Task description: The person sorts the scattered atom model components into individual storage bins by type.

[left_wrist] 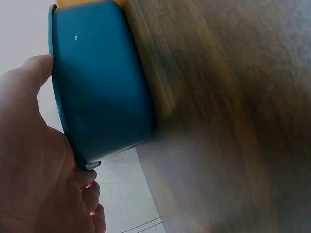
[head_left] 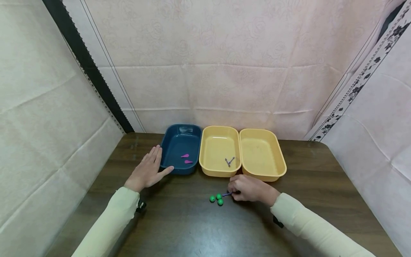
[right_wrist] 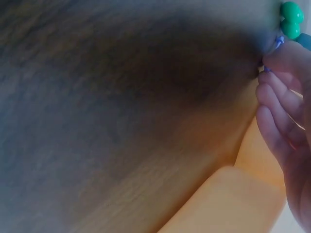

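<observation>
Dark wood table (head_left: 179, 228), pink-draped walls; left hand (head_left: 148, 171) flat, right hand (head_left: 248, 188) pinching purple stick (head_left: 226, 194).

Head view: high, looking forward and down over the bench (head_left: 199, 228). Wrist views: close, low; left shares the blue tray (left_wrist: 97, 82), right the green balls (right_wrist: 292, 19).

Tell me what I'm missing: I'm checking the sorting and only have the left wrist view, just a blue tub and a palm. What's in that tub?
Observer: Two pink pieces lie in the blue tub; the left hand rests flat against its side.
Operator: And the other hand?
Observer: The right hand pinches a small purple stick on the table.
Operator: Anything beside it?
Observer: Three green balls, just left of that grip.
</observation>
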Motion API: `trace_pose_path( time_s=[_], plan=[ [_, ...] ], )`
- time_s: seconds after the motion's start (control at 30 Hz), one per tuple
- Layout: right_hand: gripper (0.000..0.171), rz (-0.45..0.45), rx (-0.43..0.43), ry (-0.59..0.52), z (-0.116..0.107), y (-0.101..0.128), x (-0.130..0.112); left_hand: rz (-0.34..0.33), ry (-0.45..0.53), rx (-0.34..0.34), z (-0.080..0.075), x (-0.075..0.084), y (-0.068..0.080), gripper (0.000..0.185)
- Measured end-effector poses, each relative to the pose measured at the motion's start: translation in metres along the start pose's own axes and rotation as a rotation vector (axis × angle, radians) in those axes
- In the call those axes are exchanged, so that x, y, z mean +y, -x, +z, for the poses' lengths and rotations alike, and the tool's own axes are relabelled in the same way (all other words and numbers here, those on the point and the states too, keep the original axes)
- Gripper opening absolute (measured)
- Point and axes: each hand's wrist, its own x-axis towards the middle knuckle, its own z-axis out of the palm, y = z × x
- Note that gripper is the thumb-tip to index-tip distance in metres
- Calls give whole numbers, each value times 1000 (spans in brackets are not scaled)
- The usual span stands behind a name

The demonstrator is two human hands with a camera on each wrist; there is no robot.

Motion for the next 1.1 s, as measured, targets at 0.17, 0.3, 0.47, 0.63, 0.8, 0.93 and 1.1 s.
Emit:
trace_pose_path(
  time_s=[0.17,0.3,0.47,0.63,0.8,0.93,1.1],
  plan=[
    [15,27,7,2,-4,6,1,1,1,-2,0,0,0,105],
    [15,49,6,-3,-14,9,0,-2,-2,-1,-1,0,0,106],
    [15,50,18,3,-29,9,-1,-3,-7,4,-1,-1,0,106],
    [14,47,43,21,-46,7,-2,-4,-4,-1,-1,-2,0,107],
    [13,37,79,37,-63,3,-2,-7,-9,-2,0,-2,1,106],
    [10,29,96,65,-75,-1,1,-4,-8,-2,0,0,0,105],
    [12,39,113,70,-88,-6,7,0,-6,1,0,0,-1,105]
  ],
)
